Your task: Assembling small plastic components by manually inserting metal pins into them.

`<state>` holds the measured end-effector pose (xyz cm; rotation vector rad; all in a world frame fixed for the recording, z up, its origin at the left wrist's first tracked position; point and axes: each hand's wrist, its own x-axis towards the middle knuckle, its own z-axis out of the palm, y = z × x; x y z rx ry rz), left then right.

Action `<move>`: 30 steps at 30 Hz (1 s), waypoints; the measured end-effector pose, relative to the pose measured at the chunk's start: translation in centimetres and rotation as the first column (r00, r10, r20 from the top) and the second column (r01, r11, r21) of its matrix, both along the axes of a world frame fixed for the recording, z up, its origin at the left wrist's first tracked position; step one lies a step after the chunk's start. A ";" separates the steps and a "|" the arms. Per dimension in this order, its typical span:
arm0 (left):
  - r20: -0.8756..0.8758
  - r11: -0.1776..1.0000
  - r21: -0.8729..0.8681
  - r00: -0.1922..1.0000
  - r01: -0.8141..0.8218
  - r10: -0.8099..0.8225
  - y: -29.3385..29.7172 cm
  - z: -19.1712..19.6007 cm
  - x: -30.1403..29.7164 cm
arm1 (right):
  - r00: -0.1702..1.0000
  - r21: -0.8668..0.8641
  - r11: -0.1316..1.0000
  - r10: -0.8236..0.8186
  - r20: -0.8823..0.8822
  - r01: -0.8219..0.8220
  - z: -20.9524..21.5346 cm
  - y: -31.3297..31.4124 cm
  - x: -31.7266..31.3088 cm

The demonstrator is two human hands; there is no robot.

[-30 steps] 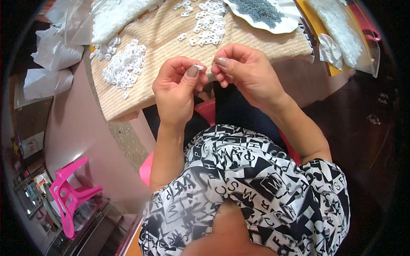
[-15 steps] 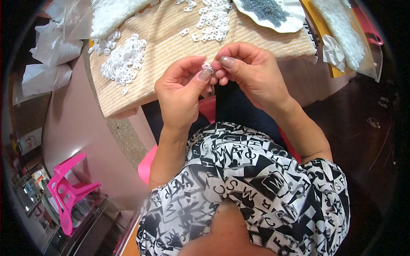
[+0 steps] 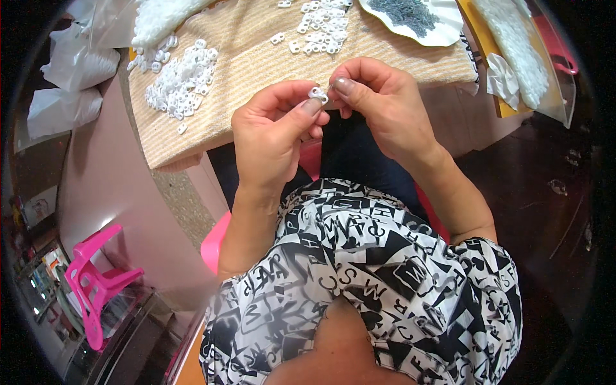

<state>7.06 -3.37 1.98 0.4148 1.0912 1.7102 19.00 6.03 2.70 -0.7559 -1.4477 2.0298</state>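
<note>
Between its thumb and forefinger my left hand (image 3: 273,128) pinches a small white plastic piece with a hole (image 3: 318,95). Close beside it, the thumb and forefinger of my right hand (image 3: 378,96) are pressed together at the piece's right side; what they hold is too small to make out. Both hands are raised in front of the cloth's near edge. Beyond them lies a heap of similar white pieces (image 3: 324,25); another heap of white plastic pieces (image 3: 183,80) is to the left. A white scalloped plate (image 3: 443,38) holds many thin grey metal pieces (image 3: 410,16).
A striped beige cloth (image 3: 250,58) covers the table. Bags of white pieces lie at the far left (image 3: 163,19) and right (image 3: 513,51), the right one beside a crumpled white paper (image 3: 502,82). A pink stool (image 3: 96,282) stands at the lower left.
My right fingers have shifted slightly up and away from the left fingertips. The white piece, turned a little, shows more clearly in my left hand.
</note>
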 end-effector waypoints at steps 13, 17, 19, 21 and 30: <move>-0.126 1.000 -0.018 0.992 -0.018 0.016 -0.1 0.2 0.4 | 0.996 0.139 0.988 0.051 0.074 -0.061 0.3 0.0 0.3; -0.186 0.999 -0.041 0.982 -0.023 0.015 -0.3 0.3 0.5 | 0.989 0.244 0.969 0.004 0.145 -0.040 0.7 -0.3 0.2; -0.242 0.999 -0.027 0.970 -0.033 0.026 -0.3 0.3 0.6 | 0.985 0.289 0.956 -0.003 0.170 -0.046 0.5 -0.3 0.3; -0.274 0.999 -0.026 0.962 -0.031 0.023 -0.3 0.3 0.8 | 0.981 0.333 0.941 -0.014 0.195 -0.053 0.5 -0.3 0.3; -0.384 0.998 0.012 0.921 -0.061 0.060 -0.5 0.2 1.2 | 0.991 0.289 0.957 -0.012 0.132 -0.026 0.4 -1.0 0.0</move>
